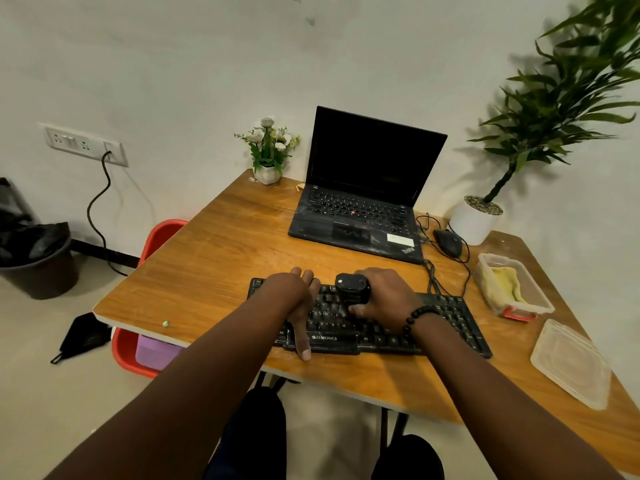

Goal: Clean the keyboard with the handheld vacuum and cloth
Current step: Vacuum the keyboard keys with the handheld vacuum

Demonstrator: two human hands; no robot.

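A black keyboard (446,317) lies near the front edge of the wooden table (221,265). My right hand (384,296) is closed around a small black handheld vacuum (351,289), which stands upright on the keys at the keyboard's middle. My left hand (301,303) rests flat on the keyboard's left part, fingers over its far edge and thumb stretched to its front edge. A yellow cloth (507,282) lies in a clear plastic box (533,299) at the right.
An open black laptop (367,202) stands behind the keyboard, with a wired mouse (448,242) and loose cables to its right. The box's clear lid (571,363) lies at the front right. A flower pot (268,150) and a potted plant (476,220) stand at the back.
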